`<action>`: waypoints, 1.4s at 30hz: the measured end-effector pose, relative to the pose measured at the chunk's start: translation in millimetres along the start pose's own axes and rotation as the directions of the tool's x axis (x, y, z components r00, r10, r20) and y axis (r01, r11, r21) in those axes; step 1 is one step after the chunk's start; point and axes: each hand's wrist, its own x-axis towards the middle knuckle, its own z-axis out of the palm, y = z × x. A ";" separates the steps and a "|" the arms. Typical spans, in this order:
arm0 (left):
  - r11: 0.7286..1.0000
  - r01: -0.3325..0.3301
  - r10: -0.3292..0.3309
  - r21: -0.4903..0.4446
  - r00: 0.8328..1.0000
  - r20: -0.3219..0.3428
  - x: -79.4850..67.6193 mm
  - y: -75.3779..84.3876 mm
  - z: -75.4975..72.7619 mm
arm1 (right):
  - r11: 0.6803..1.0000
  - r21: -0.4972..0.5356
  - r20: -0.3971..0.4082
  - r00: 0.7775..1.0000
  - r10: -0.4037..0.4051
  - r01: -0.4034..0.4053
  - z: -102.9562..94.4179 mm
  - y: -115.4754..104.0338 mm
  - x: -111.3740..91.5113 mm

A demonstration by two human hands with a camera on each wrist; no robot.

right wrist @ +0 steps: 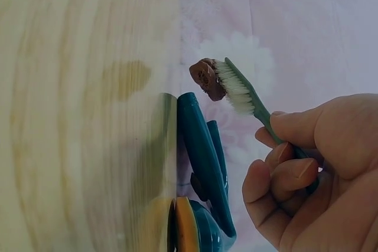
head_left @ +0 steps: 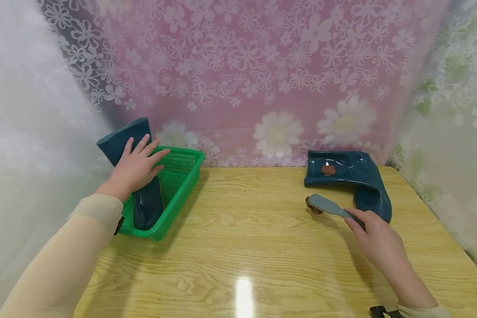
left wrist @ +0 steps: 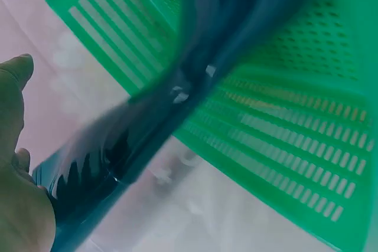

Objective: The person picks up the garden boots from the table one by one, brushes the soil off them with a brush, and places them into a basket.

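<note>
Floral pink sheeting (head_left: 238,53) hangs behind a yellow wood-grain bench (head_left: 222,247) as a person in cream sleeves (head_left: 59,260) works with two matching boots. At left, the person's left hand (head_left: 137,168), fingers straight and spread, rests against the shaft of a glossy dark teal rubber boot (head_left: 148,205) that stands tilted in a green perforated plastic basket (head_left: 182,196), its foot inside and its shaft leaning out past the rim. No brown matter shows on the parts of that boot in sight, so it may be finished, though not every side of it can be seen. At right, the person's right hand (head_left: 381,240) pinches the handle of a grey-green brush with pale bristles (head_left: 327,205) between thumb and curled fingers. Against the bristle tips sits a rough brown lump (right wrist: 208,79), clear of the bench. Just beyond, a second dark teal rubber boot (head_left: 375,176) lies on its side near the bench's far right corner, a flat brown patch (head_left: 328,170) on its shaft. Judging by these signs, the brushwork looks partway along: one lump is on the bristles, the shaft's patch is left to brush, and the second boot is not yet in the basket.
</note>
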 end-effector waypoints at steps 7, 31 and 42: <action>0.981 -0.182 0.174 -0.067 0.979 -0.103 16.7 34.1 3.5 | 1.000 0.017 0.005 1.000 0.009 -0.009 -5.6 0.0 -2.3; 0.959 -0.283 0.281 -0.029 0.958 -0.064 49.8 159.6 -18.3 | 0.998 0.035 0.020 0.998 0.057 -0.058 -23.8 19.3 -12.0; 0.991 -0.077 0.077 -0.109 0.997 -0.002 71.8 208.8 -22.0 | 0.995 0.038 0.004 0.995 0.095 -0.095 -36.5 24.0 -16.6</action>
